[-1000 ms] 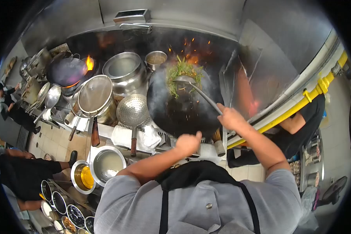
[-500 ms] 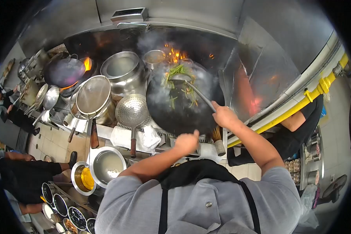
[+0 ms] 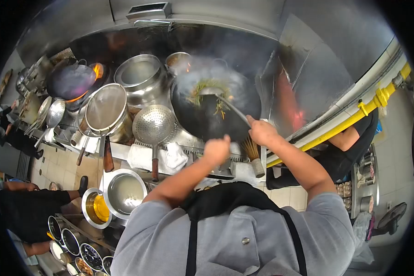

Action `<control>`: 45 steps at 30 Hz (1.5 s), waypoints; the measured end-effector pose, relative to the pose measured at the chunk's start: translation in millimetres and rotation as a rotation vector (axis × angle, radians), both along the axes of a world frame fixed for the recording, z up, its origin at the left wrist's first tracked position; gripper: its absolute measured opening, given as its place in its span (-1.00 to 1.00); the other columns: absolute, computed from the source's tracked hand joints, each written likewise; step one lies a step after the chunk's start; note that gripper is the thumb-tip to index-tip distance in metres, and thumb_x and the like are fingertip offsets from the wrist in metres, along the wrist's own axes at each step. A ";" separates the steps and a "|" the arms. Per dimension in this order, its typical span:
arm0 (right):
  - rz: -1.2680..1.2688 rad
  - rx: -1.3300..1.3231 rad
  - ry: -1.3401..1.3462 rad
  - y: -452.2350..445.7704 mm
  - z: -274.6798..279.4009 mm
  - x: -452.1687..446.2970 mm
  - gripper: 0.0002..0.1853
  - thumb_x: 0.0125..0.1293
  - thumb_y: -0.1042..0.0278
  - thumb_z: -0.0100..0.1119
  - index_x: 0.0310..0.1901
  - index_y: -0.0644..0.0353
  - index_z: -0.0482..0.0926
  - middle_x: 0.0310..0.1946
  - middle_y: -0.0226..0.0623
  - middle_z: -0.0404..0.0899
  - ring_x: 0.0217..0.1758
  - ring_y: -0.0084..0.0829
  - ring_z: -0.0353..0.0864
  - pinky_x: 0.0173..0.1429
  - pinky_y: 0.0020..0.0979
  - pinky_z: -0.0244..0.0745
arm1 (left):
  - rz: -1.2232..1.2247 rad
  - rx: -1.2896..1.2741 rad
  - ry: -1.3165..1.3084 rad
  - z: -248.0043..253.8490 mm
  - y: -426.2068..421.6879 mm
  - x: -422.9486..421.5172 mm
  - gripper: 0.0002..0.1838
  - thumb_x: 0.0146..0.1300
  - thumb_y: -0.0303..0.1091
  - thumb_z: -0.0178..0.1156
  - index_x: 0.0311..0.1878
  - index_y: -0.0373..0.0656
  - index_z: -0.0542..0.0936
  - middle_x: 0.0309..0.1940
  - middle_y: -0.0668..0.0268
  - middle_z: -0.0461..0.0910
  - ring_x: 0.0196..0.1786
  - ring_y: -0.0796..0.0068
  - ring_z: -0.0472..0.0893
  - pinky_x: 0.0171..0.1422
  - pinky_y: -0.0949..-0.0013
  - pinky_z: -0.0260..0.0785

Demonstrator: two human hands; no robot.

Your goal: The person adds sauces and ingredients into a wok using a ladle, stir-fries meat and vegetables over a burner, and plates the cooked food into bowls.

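Note:
My right hand (image 3: 262,133) is closed around the long handle of a ladle (image 3: 234,109). The ladle's bowl rests among green stalks and leafy vegetables (image 3: 204,87) in a large dark wok (image 3: 193,122), with smoke rising over them. At the near rim, my left hand (image 3: 217,149) is closed on the wok with its thumb upward; the exact part it grips is hidden beneath the fingers. A bamboo brush (image 3: 255,161) stands just right of the wok. To the left, a perforated skimmer (image 3: 154,125) lies near a folded white cloth (image 3: 172,158).
A tall steel pot (image 3: 140,76) and a mesh strainer (image 3: 106,109) stand left of the wok. Further left, flame burns under a second wok (image 3: 71,82). Bowls of yellow liquid (image 3: 100,208) and cloudy liquid (image 3: 126,192) sit nearby. A yellow pipe (image 3: 345,125) runs right; other people stand both sides.
My left hand has pushed forward with the wok. The vegetables have dropped lower into it, and the flames behind have shrunk to a small flicker. The view has shifted slightly.

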State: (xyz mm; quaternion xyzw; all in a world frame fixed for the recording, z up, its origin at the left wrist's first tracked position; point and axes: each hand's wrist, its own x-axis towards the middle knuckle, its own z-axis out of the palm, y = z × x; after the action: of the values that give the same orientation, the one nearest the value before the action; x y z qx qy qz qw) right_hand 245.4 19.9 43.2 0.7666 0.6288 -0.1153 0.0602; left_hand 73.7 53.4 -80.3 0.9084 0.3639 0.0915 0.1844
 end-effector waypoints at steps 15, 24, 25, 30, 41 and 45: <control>0.159 -0.014 0.034 -32.5 -22.5 27.5 -0.35 0.21 0.32 0.16 0.37 0.05 0.27 -0.02 0.04 0.59 0.11 0.00 0.55 0.20 -0.09 0.43 | -0.076 -0.060 0.010 14.1 36.0 -13.3 -0.42 -0.02 0.00 0.37 -0.07 -0.19 0.41 -0.41 0.06 0.66 -0.25 0.01 0.68 -0.10 0.09 0.50; -0.009 0.299 0.284 -48.0 50.0 -24.0 -0.45 0.18 0.31 0.18 0.24 0.20 0.39 -0.05 0.15 0.57 0.07 0.10 0.54 0.15 -0.10 0.45 | -0.133 0.146 -0.007 2.2 60.9 -16.2 -0.49 0.03 -0.10 0.37 -0.11 -0.22 0.40 -0.43 0.07 0.67 -0.33 0.09 0.70 -0.26 0.10 0.53; -0.003 0.304 0.272 -43.1 48.4 -19.5 -0.45 0.18 0.31 0.18 0.24 0.20 0.39 -0.05 0.15 0.57 0.07 0.10 0.54 0.15 -0.10 0.45 | -0.149 0.129 0.009 0.4 52.7 -19.0 -0.48 0.03 -0.08 0.38 -0.11 -0.22 0.39 -0.44 0.08 0.67 -0.33 0.08 0.70 -0.25 0.10 0.53; -0.035 0.280 0.181 -52.2 0.7 -18.8 -0.46 0.20 0.27 0.17 0.24 0.18 0.39 -0.06 0.15 0.58 0.05 0.10 0.55 0.13 -0.06 0.47 | -0.091 0.035 0.048 16.5 -20.1 -35.4 -0.44 0.03 0.00 0.38 -0.13 -0.21 0.38 -0.47 0.09 0.67 -0.33 0.04 0.69 -0.23 0.09 0.53; -0.528 0.258 1.230 -167.0 -75.0 -29.1 -0.50 0.38 0.19 0.10 0.22 0.34 0.37 -0.47 -0.22 0.55 -0.52 -0.44 0.59 -0.50 -0.45 0.44 | 0.056 0.113 -0.072 26.3 -132.6 -70.3 -0.53 0.11 0.05 0.29 -0.26 -0.17 0.40 -0.66 0.16 0.57 -0.55 0.06 0.61 -0.41 0.09 0.45; -0.092 0.068 0.539 -181.3 -275.2 25.1 -0.68 0.29 0.29 0.03 0.00 0.30 0.47 -0.15 0.00 0.58 -0.32 -0.21 0.65 -0.26 -0.19 0.56 | 0.056 0.176 -0.129 12.8 -143.3 -73.3 -0.57 0.15 0.01 0.26 -0.31 -0.17 0.37 -0.68 0.15 0.54 -0.57 0.03 0.58 -0.43 0.08 0.42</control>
State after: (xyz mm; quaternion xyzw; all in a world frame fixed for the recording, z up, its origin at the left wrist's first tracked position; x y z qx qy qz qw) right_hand 270.5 -161.4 -232.0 0.7376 0.5901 -0.2966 -0.1404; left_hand 0.4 -89.9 -67.5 0.9027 0.3672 0.1866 0.1244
